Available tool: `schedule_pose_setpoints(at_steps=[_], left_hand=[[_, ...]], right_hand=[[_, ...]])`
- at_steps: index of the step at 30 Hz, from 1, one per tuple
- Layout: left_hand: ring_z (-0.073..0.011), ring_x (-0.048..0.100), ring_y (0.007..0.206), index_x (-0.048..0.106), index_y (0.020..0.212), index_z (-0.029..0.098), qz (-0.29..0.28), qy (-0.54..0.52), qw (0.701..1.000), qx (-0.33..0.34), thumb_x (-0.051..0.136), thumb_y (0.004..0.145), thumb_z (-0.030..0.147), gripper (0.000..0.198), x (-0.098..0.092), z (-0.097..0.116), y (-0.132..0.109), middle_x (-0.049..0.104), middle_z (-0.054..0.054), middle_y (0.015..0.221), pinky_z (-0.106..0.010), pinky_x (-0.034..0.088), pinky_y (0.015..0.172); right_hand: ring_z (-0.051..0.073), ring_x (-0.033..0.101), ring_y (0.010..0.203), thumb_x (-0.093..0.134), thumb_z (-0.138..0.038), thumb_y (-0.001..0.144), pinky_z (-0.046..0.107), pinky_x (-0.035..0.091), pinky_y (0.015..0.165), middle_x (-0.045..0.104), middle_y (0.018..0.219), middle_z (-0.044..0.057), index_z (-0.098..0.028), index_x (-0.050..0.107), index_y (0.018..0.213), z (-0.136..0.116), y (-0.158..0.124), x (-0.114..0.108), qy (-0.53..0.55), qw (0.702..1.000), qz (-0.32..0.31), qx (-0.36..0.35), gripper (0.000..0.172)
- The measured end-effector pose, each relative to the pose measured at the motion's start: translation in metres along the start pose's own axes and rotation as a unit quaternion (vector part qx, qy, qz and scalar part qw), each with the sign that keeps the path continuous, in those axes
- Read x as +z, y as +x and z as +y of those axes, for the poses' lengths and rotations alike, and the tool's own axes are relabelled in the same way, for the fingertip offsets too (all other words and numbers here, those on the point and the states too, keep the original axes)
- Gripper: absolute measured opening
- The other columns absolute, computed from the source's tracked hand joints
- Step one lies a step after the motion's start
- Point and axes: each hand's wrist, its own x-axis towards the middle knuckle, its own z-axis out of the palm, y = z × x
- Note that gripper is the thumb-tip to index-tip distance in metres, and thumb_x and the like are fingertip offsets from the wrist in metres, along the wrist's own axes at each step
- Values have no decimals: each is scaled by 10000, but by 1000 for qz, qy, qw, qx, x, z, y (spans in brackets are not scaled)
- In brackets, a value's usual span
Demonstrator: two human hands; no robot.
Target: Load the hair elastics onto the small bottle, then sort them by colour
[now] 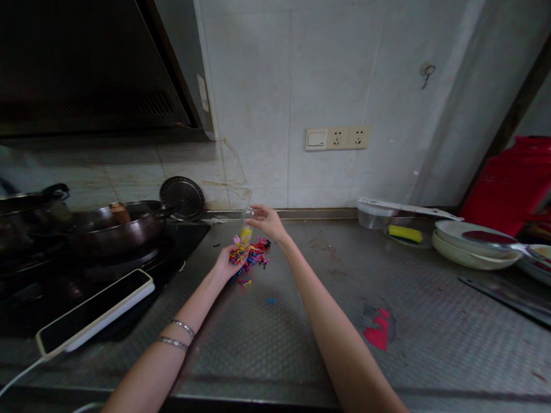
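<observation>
A heap of small colourful pieces (254, 252), red, blue, pink and yellow, lies on the steel counter (309, 328) near the back wall. My left hand (228, 262) rests at the heap's left edge, fingers curled among the pieces. My right hand (266, 222) is raised just above the heap and pinches a small clear container (247, 215) tipped downward, with a yellow bit (246, 234) below its mouth. Stray pieces (270, 301) lie nearer to me.
A phone (96, 309) with a white cable lies on the black hob at left, behind it a dark pan (115, 228) and a lid (181, 198). At right are stacked plates (471, 243), a yellow sponge (405, 232), a red jug (514, 185) and a red stain (378, 330).
</observation>
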Motion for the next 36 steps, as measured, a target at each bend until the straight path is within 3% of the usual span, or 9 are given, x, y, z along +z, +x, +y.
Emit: schedule_pose_setpoints(at_steps=[13,20,27,36], left_hand=[[-172,640,632,542,1006,82,-1,-18,1000,11,413,687,-10,356,-1,1,-1,639,-115,806,-228,547,494],[-163,634,634,540,970,95,-11,-27,999,31,387,633,-42,394,4,0,-10,624,-96,750,-219,545,506],[-200,648,718,549,959,93,-59,1,998,10,400,638,-33,375,1,-2,-5,631,-124,823,-243,553,511],[-194,649,699,552,942,78,-51,17,998,11,412,638,-36,354,-4,0,3,630,-125,821,-234,554,520]], right_hand=[[140,605,770,739,-293,528,300,492,743,632,814,30,-165,588,1002,-5,-2,-2,18,1000,22,12,513],[127,601,720,709,-338,567,266,500,655,632,822,36,-155,562,1033,-15,-7,-8,61,995,42,60,522],[140,599,769,709,-331,567,265,498,663,630,850,43,-160,570,1037,-13,-6,-5,32,997,49,42,519],[151,597,819,713,-340,571,307,475,770,641,867,43,-178,580,1044,-7,-4,-2,-2,999,40,0,518]])
